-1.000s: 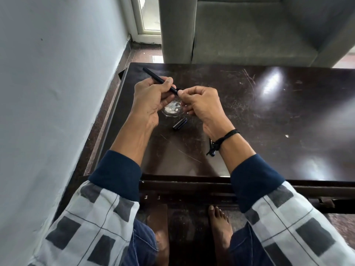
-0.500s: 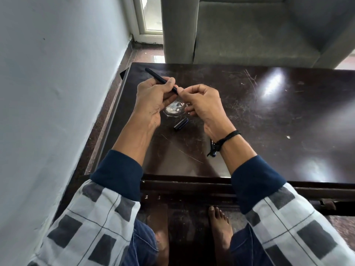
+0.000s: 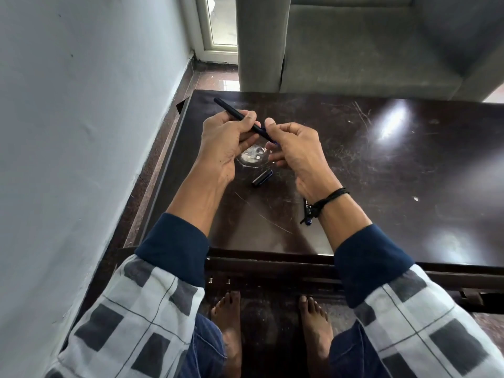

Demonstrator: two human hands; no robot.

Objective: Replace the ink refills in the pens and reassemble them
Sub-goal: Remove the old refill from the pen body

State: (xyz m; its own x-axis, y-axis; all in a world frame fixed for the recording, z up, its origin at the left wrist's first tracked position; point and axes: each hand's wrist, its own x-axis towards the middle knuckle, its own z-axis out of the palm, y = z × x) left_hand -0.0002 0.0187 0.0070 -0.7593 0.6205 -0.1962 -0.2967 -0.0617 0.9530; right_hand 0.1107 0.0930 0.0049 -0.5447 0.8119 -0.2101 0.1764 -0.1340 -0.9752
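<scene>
Black pen [image 3: 231, 110] gripped by curled fingers [image 3: 245, 137] of our left hand [image 3: 226, 144]; our right hand [image 3: 297, 151] pinches its near end above the surface [image 3: 381, 186].

Both forearms reached forward, wrists raised, hands close together. The left hand [image 3: 225, 140] curled round the pen [image 3: 231, 110], thumb on top. The right hand [image 3: 298, 152] pinched its right end between thumb and fingertips, palm turned left.

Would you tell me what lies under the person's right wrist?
Only a short stretch of a dark pen with a blue end shows; the right wrist and its black cord bracelet cover the rest.
</scene>
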